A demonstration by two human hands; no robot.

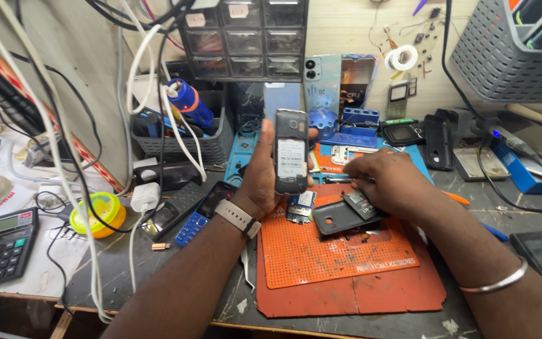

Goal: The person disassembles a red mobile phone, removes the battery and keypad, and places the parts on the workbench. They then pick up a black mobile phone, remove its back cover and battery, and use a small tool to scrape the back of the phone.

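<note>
- A cluttered repair bench (pixel 127 276), with parts drawers and a grey basket along its far edge.
- An orange work mat (pixel 321 257) lies at the bench's near edge.
- The left hand (pixel 261 172) grips a back-open phone (pixel 291 150) upright above the mat's far edge, long axis vertical.
- The right hand (pixel 387 182), just to its right and nearer the mat, pinches a dark battery (pixel 360 204) over a grey back cover (pixel 340 220).

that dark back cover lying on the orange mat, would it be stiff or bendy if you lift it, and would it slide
The dark back cover looks like a thin plastic shell, so probably light and slightly bendy. It lies flat on the dimpled orange mat, so it likely won't slide or roll. The right hand rests at its edge; the left hand holds an open phone.
</note>
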